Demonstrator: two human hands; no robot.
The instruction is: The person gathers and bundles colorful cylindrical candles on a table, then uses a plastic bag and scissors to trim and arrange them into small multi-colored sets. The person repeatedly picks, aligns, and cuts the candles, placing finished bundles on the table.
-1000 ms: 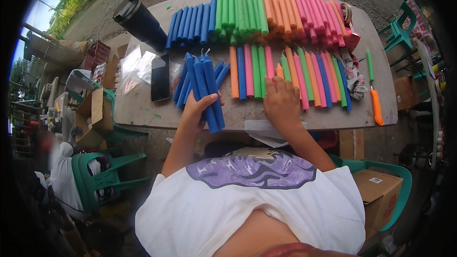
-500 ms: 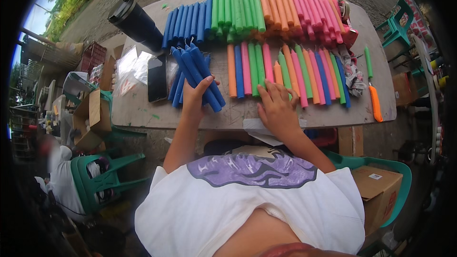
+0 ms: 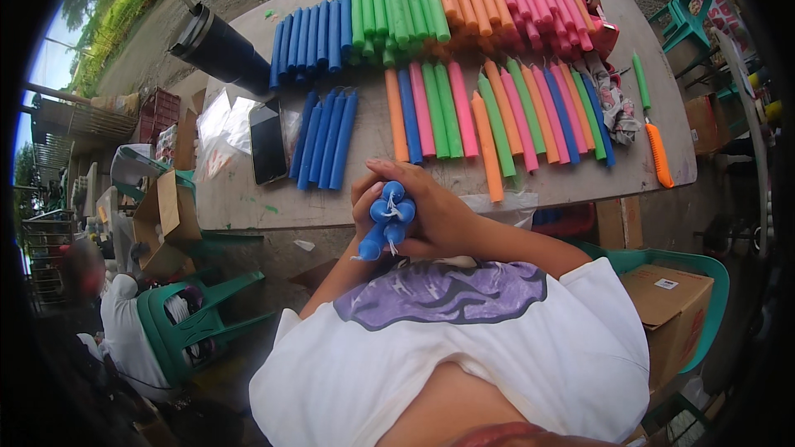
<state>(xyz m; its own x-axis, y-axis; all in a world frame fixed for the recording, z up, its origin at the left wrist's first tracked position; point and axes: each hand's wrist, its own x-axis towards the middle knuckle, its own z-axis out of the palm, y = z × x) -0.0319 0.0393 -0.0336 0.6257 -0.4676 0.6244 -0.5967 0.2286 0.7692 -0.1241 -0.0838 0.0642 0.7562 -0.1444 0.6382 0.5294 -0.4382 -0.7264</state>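
Close to my body, just past the table's near edge, both hands cup a bundle of several blue candles [image 3: 392, 210], whose wick ends face up toward me. My left hand [image 3: 365, 204] wraps the bundle's left side. My right hand [image 3: 435, 205] closes round its right side, fingers meeting the left ones at the top. The candles' lower ends are hidden. Beyond my hands, a small group of blue candles [image 3: 325, 139] lies on the table, and a row of mixed-colour candles [image 3: 519, 120] lies to the right, one orange candle [image 3: 487, 149] jutting toward me.
Stacked blue, green, orange and pink candles [image 3: 400, 10] line the table's [image 3: 248, 209] far side. At left are a dark tumbler [image 3: 217, 48], a phone [image 3: 267, 145] and clear plastic bags [image 3: 222, 128]. An orange cutter [image 3: 658, 156] lies right. A person sits beside a green chair [image 3: 195, 314].
My left hand has brought the blue candles back off the table toward me and tipped their wick ends up. My right hand has left the mixed row and joined round the bundle.
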